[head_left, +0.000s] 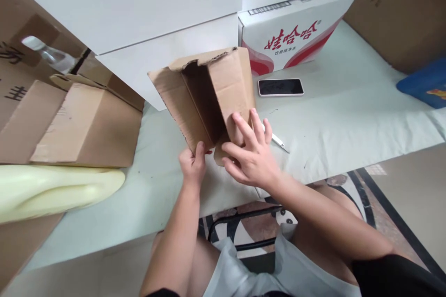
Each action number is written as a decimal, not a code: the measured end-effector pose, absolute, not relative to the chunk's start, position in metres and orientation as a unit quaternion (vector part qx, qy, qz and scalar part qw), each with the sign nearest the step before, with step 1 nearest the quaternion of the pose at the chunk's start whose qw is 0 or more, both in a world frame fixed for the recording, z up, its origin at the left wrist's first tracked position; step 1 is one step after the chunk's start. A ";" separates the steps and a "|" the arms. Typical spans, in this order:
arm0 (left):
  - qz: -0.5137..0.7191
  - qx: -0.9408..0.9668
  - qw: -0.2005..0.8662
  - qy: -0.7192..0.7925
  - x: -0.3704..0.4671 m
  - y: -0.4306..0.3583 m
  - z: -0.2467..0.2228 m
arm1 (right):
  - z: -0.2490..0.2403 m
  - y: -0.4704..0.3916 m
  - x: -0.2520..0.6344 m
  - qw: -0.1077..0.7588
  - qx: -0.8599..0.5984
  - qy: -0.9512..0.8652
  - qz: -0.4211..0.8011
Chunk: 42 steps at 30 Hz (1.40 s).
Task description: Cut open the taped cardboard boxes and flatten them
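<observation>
A small brown cardboard box (234, 79) is tilted up over the green-covered table, its top open and its inside dark. My left hand (193, 161) pinches the lower left edge of the box, thumb on top. Against the box's right panel and lower flap rests my right hand (251, 151), its fingers spread. A white pen-like tool with a thin metal tip (279, 142) lies on the table just right of my right hand, partly hidden by it.
A phone (280, 87) lies before a white and red carton (289, 39). At the left are cardboard boxes (108, 125), a plastic bottle (52, 55) and a pale yellow object (69, 190). A blue object (427, 84) sits far right. White panels stand behind.
</observation>
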<state>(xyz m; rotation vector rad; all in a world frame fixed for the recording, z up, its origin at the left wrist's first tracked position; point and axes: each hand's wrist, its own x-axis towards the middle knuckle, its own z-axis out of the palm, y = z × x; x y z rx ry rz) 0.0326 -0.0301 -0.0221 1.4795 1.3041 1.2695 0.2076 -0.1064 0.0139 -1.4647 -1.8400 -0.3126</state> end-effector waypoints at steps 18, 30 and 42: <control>0.554 0.522 0.437 0.479 0.038 -0.024 -0.039 | -0.025 -0.081 0.245 0.544 -0.456 -0.682 -0.175; 0.538 0.515 0.451 0.492 0.033 -0.031 -0.037 | -0.025 -0.083 0.238 0.462 -0.493 -0.710 -0.199; 0.575 0.501 0.489 0.424 0.031 -0.029 -0.045 | -0.028 -0.081 0.238 0.453 -0.496 -0.722 -0.163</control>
